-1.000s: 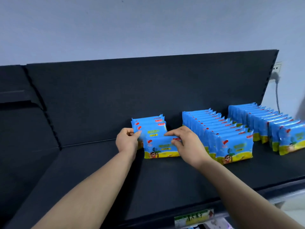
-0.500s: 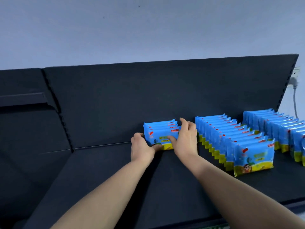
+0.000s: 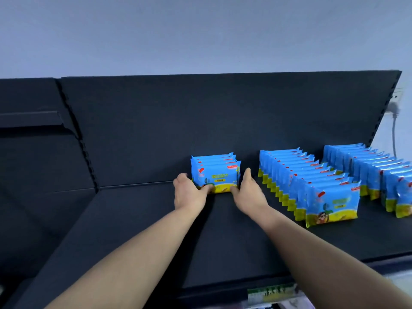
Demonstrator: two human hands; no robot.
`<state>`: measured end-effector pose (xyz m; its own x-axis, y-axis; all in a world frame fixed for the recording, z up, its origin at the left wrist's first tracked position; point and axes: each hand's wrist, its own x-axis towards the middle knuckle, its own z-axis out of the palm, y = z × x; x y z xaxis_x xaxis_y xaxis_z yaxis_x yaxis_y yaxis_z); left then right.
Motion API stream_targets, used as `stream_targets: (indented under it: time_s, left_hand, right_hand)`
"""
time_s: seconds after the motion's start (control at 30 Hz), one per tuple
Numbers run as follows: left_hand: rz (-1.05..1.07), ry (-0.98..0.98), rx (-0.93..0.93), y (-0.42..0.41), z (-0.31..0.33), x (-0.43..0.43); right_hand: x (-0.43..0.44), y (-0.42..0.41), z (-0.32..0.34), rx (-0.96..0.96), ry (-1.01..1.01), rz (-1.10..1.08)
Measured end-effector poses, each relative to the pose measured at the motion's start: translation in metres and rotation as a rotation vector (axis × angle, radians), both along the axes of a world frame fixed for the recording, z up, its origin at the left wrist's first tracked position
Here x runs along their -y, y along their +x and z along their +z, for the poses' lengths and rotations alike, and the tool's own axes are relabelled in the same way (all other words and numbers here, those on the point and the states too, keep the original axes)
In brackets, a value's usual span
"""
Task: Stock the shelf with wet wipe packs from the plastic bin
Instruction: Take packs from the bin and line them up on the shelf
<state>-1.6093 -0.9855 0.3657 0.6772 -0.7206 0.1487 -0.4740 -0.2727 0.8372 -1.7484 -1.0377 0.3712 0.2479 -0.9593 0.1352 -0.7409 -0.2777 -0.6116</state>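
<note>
A short row of blue and yellow wet wipe packs stands upright on the black shelf, close to the back panel. My left hand holds the row's left end, with the thumb lying across the front pack's lower edge. On the right end my right hand does the same: fingers up along the side, thumb on the front pack's bottom. The row is squeezed between both hands. The plastic bin is out of view.
Two long rows of the same packs stand to the right, a middle row and a far-right row. The back panel rises behind. A price label sits on the shelf's front edge. A wall plug and cable are at the far right.
The front pack has been pushed back against the short row. Both hands slid from the pack's face to the row's two ends. The camera view shifted left.
</note>
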Motion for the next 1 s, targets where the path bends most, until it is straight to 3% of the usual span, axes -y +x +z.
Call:
stream_targets:
  time_s: [0.13, 0.27, 0.43, 0.57, 0.77, 1.0]
  left_hand:
    - [0.041, 0.044, 0.021, -0.012, 0.005, -0.022]
    - [-0.024, 0.115, 0.201, -0.025, 0.009, -0.062]
    - [-0.002, 0.206, 0.453, -0.049, 0.010, -0.136]
    - [0.099, 0.196, 0.583, -0.064, 0.001, -0.208]
    - [0.244, 0.265, 0.597, -0.060, -0.021, -0.328]
    - [0.407, 0.561, 0.364, -0.021, -0.057, -0.470]
  right_hand:
    - [-0.017, -0.018, 0.004, -0.125, 0.005, 0.054]
    - [-0.048, -0.034, 0.004, -0.286, -0.060, 0.221]
    - [-0.112, -0.052, 0.002, -0.385, -0.336, 0.434]
    - [-0.167, -0.056, 0.000, -0.313, -0.474, 0.563]
    - [-0.252, -0.041, -0.020, -0.154, -0.524, 0.787]
    - [-0.328, -0.006, -0.073, -0.245, -0.343, 0.951]
